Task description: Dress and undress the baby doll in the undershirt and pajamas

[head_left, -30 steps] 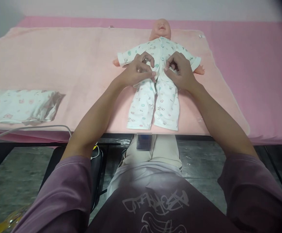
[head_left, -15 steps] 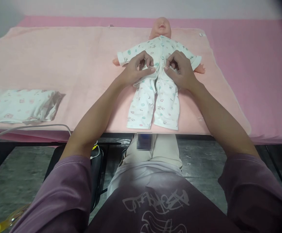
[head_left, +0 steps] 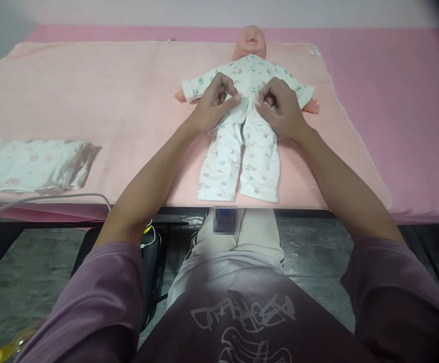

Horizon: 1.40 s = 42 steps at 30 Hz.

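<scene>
A baby doll (head_left: 250, 43) lies face up, its arms spread to the sides. It wears a white printed baby shirt (head_left: 238, 75) with snaps down the front and matching pants (head_left: 259, 166). My left hand (head_left: 218, 103) is over the shirt's left front panel, its thumb and forefinger closed together by the edge. Opposite it, my right hand (head_left: 283, 108) pinches the right front edge, fingers curled. Snaps show at the chest; below my hands the two panels part. My fingers partly hide the cloth they grip.
A peach blanket (head_left: 121, 96) lies under the doll on a pink sheet (head_left: 404, 111). At the left lies a folded printed cloth (head_left: 30, 166) with a white cable (head_left: 64, 195) in front. Below the table edge stands a black seat-like object (head_left: 151, 277).
My left hand has risen slightly up the shirt, and its thumb has drawn closer to the forefinger. My right hand and the doll stay in place.
</scene>
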### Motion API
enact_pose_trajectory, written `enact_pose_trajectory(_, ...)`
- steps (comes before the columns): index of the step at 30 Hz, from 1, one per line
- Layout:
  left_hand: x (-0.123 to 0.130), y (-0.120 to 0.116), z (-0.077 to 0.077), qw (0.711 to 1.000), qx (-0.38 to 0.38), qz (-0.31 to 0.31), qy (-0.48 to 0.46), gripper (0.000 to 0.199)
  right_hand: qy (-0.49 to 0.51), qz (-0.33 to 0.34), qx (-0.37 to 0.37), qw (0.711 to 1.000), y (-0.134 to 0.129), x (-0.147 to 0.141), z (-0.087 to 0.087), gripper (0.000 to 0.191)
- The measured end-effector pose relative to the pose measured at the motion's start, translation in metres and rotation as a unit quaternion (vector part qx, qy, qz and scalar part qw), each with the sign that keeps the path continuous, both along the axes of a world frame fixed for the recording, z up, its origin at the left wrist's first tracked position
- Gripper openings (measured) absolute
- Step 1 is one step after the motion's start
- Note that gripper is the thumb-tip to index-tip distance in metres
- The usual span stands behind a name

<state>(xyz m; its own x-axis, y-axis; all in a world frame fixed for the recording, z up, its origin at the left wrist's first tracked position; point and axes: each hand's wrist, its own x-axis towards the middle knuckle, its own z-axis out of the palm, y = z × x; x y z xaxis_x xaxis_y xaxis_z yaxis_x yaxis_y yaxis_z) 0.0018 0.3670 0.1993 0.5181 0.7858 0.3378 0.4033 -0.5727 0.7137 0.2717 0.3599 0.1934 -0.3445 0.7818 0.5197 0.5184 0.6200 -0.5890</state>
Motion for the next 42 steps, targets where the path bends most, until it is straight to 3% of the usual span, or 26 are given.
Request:
enact_pose_trajectory(4, 0.007, -0.006, 0.003, 0.992, -0.031, 0.077, -0.092, 0.051, -0.042, -0.039, -0.048, 0.997, -0.011, -0.002, 0.01, 0.049)
enact_pose_trajectory(8, 0.015, -0.016, 0.01, 0.987, -0.051, 0.087, -0.123, 0.033, -0.084, -0.052, -0.082, 0.992, -0.02, -0.005, 0.019, 0.048)
enact_pose_trajectory(14, 0.024, -0.026, 0.019, 0.986, -0.073, 0.125, -0.085, 0.017, -0.084, -0.077, -0.113, 0.987, -0.023, -0.007, 0.023, 0.056)
enact_pose_trajectory(20, 0.028, -0.03, 0.024, 0.983, -0.092, 0.148, -0.058, 0.016, -0.049, -0.109, -0.168, 0.979, -0.03, -0.013, 0.031, 0.061)
enact_pose_trajectory(26, 0.029, -0.03, 0.03, 0.977, -0.132, 0.166, -0.031, 0.027, 0.025, -0.071, -0.135, 0.988, -0.027, -0.015, 0.027, 0.054)
enact_pose_trajectory(31, 0.032, -0.018, 0.034, 0.978, -0.131, 0.121, -0.109, 0.022, 0.024, -0.058, -0.12, 0.991, -0.019, -0.018, 0.029, 0.048)
enact_pose_trajectory(34, 0.033, -0.011, 0.033, 0.974, -0.154, 0.109, -0.128, 0.028, -0.016, -0.08, -0.148, 0.986, -0.018, -0.02, 0.038, 0.045)
enact_pose_trajectory(37, 0.032, -0.009, 0.031, 0.97, -0.162, 0.121, -0.137, 0.022, -0.027, -0.091, -0.18, 0.979, -0.019, -0.02, 0.046, 0.043)
enact_pose_trajectory(42, 0.03, -0.007, 0.039, 0.97, -0.184, 0.13, -0.091, 0.022, 0.025, -0.02, -0.196, 0.98, -0.006, -0.013, 0.048, 0.033)
